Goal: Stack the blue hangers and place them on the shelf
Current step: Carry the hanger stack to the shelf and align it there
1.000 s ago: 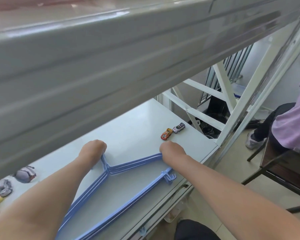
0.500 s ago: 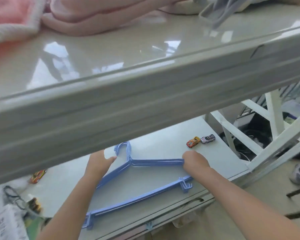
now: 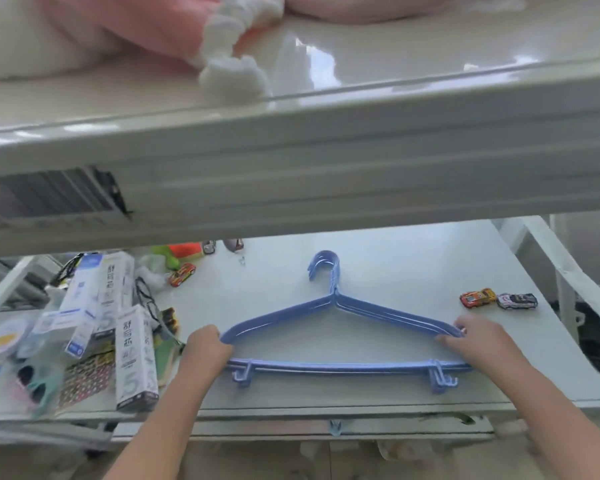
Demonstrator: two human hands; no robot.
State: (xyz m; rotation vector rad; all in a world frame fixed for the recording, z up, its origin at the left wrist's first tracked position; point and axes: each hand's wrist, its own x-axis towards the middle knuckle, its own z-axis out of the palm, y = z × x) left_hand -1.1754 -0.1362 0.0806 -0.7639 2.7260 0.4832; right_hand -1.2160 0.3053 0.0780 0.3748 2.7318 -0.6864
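A stack of blue hangers point(image 3: 340, 306) lies flat on the lower shelf point(image 3: 413, 258), hooks pointing away from me and bottom bars toward the front edge. My left hand point(image 3: 207, 348) grips the stack's left shoulder end. My right hand point(image 3: 478, 341) holds the right shoulder end, fingers curled over the rails. Small clips hang from the bottom bar near both ends.
Two toy cars point(image 3: 497, 299) sit right of the hangers, another toy car point(image 3: 182, 273) at back left. Upright cartons point(image 3: 136, 358), glasses and clutter crowd the shelf's left part. The upper shelf point(image 3: 291, 161) with pink and white fabric point(image 3: 153, 26) overhangs close above.
The hanger stack has turned from slanted to square with the shelf's front edge. My left hand slid from the neck to the left shoulder end. The view swung left, showing the clutter.
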